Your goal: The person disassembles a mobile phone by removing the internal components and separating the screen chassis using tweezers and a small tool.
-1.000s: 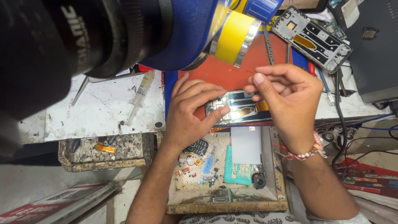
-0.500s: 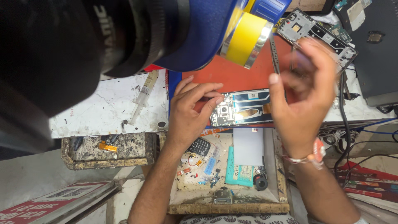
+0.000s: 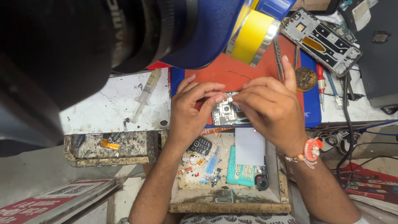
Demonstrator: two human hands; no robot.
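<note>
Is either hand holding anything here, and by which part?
Both hands, left hand and right hand, pinch the top edge of the opened grey phone body lying on the red mat.

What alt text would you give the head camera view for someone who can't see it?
Two bare hands, left hand and right hand, meet over an opened phone on a red mat, fingertips pinching at its top edge. A syringe lies left, a phone frame upper right.

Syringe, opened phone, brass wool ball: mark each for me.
syringe [image 3: 146, 94], head view, mid barrel.
opened phone [image 3: 226, 114], head view, exposed board by the camera.
brass wool ball [image 3: 306, 79], head view, centre.
</note>
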